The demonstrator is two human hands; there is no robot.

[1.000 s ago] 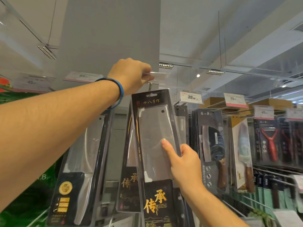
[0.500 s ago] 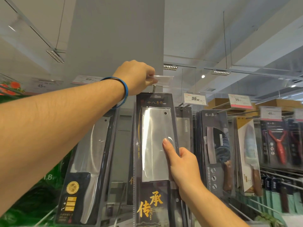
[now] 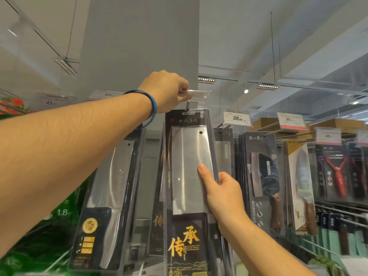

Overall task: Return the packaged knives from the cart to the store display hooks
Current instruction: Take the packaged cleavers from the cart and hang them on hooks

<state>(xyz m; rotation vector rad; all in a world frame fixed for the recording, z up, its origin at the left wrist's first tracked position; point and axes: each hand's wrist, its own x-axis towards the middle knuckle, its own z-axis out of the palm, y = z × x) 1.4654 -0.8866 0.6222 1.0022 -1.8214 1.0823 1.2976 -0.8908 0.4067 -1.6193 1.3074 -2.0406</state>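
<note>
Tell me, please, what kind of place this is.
Most likely a store's kitchenware aisle: packaged cleavers hang on display hooks, printed price tags sit above them, and a red peeler hangs farther right.

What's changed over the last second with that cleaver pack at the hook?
The cleaver pack has swung from a slight tilt to upright, and its top has come up to the hook; whether it is threaded on, I cannot tell. Unchanged: the left hand pinches the clear tag holder, and the right hand grips the pack's right edge, thumb on front.
</note>
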